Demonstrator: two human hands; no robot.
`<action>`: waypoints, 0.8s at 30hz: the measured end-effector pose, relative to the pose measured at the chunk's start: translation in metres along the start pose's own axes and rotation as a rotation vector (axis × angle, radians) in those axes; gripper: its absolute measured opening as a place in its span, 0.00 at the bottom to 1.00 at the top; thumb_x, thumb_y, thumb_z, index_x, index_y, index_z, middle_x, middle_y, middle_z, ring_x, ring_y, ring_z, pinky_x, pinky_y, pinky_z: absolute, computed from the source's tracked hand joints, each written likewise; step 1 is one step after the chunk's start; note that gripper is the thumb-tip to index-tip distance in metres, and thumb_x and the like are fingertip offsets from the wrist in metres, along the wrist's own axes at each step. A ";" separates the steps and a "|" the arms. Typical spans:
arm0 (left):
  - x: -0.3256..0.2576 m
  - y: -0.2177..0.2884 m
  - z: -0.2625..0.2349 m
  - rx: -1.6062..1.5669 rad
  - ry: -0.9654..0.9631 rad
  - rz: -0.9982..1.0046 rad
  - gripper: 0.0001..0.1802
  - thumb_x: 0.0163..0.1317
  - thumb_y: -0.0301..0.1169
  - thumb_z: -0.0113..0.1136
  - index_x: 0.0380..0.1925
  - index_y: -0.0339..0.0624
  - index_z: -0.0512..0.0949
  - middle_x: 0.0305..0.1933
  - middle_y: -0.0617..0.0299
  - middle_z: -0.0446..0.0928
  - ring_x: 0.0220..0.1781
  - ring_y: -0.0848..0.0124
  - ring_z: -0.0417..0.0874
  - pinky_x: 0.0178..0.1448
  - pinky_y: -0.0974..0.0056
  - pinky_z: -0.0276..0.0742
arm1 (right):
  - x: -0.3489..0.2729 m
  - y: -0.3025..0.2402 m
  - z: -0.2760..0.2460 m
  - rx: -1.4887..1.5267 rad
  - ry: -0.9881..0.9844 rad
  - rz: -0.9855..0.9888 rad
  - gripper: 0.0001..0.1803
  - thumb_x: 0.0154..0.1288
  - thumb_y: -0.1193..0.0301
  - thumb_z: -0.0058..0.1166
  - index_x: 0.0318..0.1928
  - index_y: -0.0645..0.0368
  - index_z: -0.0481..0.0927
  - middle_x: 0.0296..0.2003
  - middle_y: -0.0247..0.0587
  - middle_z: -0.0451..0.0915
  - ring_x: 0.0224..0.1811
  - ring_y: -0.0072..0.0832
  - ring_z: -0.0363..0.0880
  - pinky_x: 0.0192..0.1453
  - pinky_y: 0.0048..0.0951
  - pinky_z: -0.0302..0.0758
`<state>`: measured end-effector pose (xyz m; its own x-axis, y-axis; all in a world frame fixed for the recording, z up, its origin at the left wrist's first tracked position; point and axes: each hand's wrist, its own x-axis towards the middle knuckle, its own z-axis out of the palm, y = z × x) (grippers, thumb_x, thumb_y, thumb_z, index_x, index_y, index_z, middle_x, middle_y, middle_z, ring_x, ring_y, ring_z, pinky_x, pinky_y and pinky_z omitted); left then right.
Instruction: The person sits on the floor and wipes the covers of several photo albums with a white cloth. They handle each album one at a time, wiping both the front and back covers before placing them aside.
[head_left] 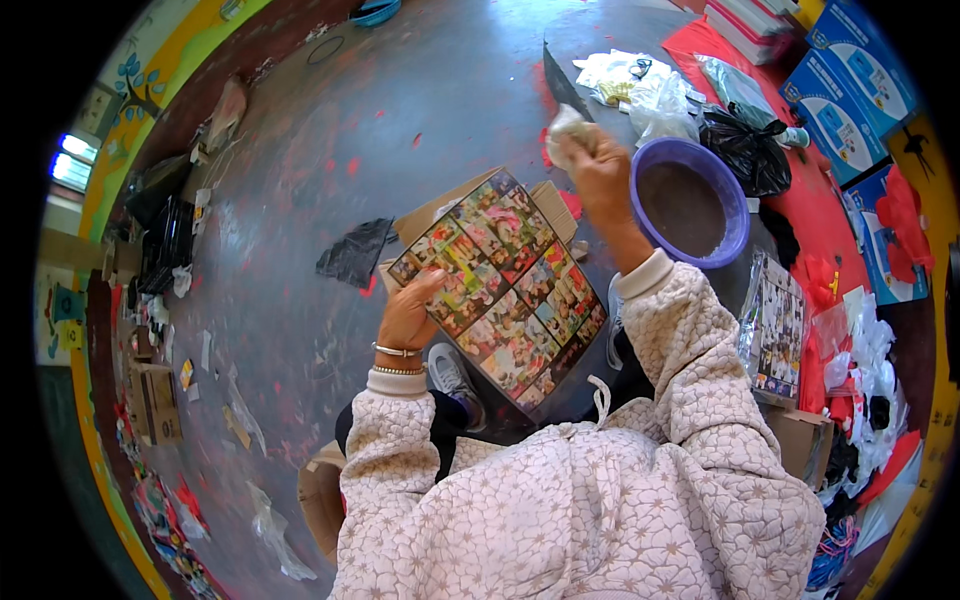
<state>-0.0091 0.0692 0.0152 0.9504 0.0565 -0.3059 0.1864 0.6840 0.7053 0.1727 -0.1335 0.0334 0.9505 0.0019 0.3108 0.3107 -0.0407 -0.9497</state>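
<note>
My left hand [412, 308] grips the left edge of a square picture panel [515, 285], its thumb lying over the face. The panel has a dark border and a grid of small colourful pictures, and it tilts over my lap and shoes. Raised beyond its far right corner, my right hand [598, 165] is closed on a crumpled whitish cloth [568, 130]. A dark pointed strip [562, 82] shows just beyond that cloth; whether my hand holds it too, I cannot tell. Flattened brown cardboard [445, 210] lies partly hidden under the panel.
Right of my right hand stands a purple basin [740, 215] of murky water. Beyond it are a black plastic bag [745, 150] and white cloths [625, 75]. Another picture panel [775, 330] lies at the right. Black plastic [355, 252] lies on the floor, and a cardboard box [320, 500] sits by my left side.
</note>
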 end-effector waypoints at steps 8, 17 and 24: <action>0.013 -0.026 -0.019 1.268 -0.304 0.705 0.18 0.47 0.13 0.54 0.41 0.33 0.74 0.43 0.54 0.76 0.45 0.68 0.77 0.46 0.65 0.72 | -0.065 0.007 0.049 -0.292 -0.534 -0.069 0.12 0.57 0.74 0.42 0.39 0.56 0.77 0.35 0.50 0.77 0.38 0.45 0.75 0.41 0.38 0.71; 0.016 -0.016 0.000 -0.057 -0.045 -0.043 0.23 0.51 0.19 0.48 0.50 0.38 0.67 0.47 0.58 0.73 0.48 0.62 0.75 0.52 0.59 0.73 | -0.061 -0.036 0.038 -0.226 -0.267 -0.499 0.19 0.52 0.83 0.44 0.47 0.61 0.72 0.40 0.49 0.76 0.40 0.39 0.76 0.42 0.31 0.71; -0.002 -0.014 0.006 -0.113 -0.199 0.148 0.34 0.43 0.13 0.50 0.55 0.39 0.62 0.52 0.55 0.69 0.53 0.58 0.72 0.57 0.54 0.68 | -0.089 -0.041 0.046 -0.346 -0.502 -0.765 0.18 0.54 0.75 0.52 0.47 0.53 0.73 0.55 0.45 0.67 0.60 0.37 0.62 0.64 0.36 0.53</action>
<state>-0.0119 0.0553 0.0093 0.9976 0.0253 -0.0650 0.0234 0.7565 0.6535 0.0761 -0.0862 0.0429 0.4129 0.5714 0.7092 0.9009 -0.1421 -0.4101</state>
